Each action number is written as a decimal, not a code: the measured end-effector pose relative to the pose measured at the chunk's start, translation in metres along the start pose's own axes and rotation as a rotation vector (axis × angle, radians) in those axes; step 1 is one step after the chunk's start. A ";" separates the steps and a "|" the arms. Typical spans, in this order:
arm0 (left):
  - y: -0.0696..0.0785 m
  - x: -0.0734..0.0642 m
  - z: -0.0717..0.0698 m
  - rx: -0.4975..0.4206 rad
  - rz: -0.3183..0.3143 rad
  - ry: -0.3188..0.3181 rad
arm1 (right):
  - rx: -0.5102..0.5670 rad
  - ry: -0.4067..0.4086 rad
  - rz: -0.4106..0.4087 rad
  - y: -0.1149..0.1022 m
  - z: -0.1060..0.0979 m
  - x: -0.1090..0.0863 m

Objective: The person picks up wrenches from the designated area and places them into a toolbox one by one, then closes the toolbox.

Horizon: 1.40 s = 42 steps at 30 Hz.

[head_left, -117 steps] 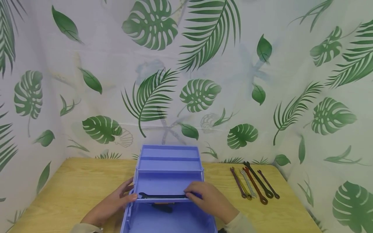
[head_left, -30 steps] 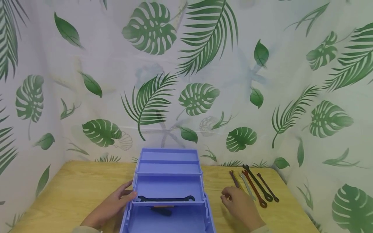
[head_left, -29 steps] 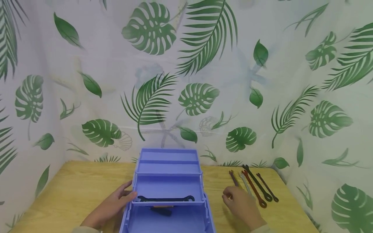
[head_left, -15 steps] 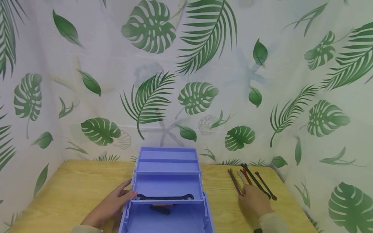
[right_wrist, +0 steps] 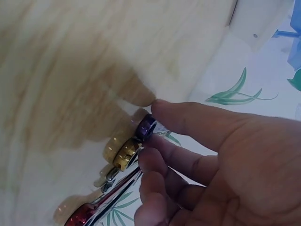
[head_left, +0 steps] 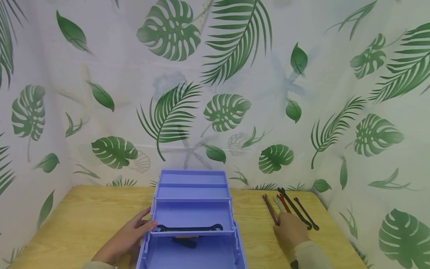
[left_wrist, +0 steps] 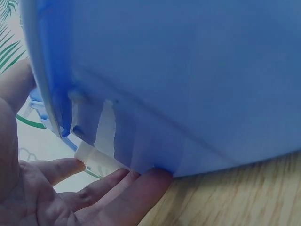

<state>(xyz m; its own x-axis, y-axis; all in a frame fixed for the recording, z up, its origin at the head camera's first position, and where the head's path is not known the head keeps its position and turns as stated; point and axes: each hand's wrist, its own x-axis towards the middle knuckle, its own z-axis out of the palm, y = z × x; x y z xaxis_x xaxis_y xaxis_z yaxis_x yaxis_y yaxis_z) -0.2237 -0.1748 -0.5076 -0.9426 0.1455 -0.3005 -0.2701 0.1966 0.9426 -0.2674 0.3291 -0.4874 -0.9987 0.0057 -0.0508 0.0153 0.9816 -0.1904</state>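
Note:
A blue toolbox [head_left: 193,216] stands with its stepped trays raised. My left hand [head_left: 125,237] steadies its left side, thumb at the front tray's corner and fingers extended along the outer wall [left_wrist: 188,84]. In that tray lies a black combination wrench [head_left: 189,228]. To the right, my right hand [head_left: 291,228] is low over the row of wrenches. In the right wrist view, its thumb and index finger pinch the ring end of a purple wrench [right_wrist: 146,126]. Beside this ring is a gold wrench [right_wrist: 126,154]; a red wrench [right_wrist: 80,215] lies further along. The hand hides several ring ends in the head view.
A black-handled tool [head_left: 184,242] with an orange part lies in the toolbox's lower compartment, partly under the tray. A dark wrench [head_left: 295,209] and a thin purplish wrench [head_left: 306,213] lie right of the hand. A leaf-patterned cloth [head_left: 215,74] hangs behind the wooden table [head_left: 100,209].
My right hand has left the black wrench in the tray, moved right to the row of wrenches and come to the purple one's ring end. My left hand has stayed at the toolbox.

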 end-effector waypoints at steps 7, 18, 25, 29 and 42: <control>-0.001 -0.001 -0.001 0.001 0.014 -0.014 | -0.013 -0.001 0.022 -0.002 0.001 0.000; 0.001 0.000 -0.001 0.010 -0.001 0.008 | 0.111 -0.022 0.100 -0.005 0.004 -0.001; 0.000 0.001 -0.001 0.010 -0.014 0.004 | 0.218 0.002 0.068 -0.002 0.015 -0.001; -0.001 0.001 -0.001 0.021 -0.024 0.013 | 0.226 0.033 0.041 -0.002 0.018 -0.001; -0.001 0.000 -0.001 0.007 -0.010 -0.009 | 0.128 0.159 0.040 -0.012 0.013 -0.009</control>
<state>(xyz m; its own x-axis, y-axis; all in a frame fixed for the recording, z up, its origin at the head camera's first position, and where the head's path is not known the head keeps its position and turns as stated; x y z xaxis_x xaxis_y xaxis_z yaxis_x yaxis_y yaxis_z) -0.2233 -0.1761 -0.5082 -0.9381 0.1522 -0.3111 -0.2779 0.2049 0.9385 -0.2578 0.3144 -0.4971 -0.9922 0.0840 0.0924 0.0508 0.9477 -0.3152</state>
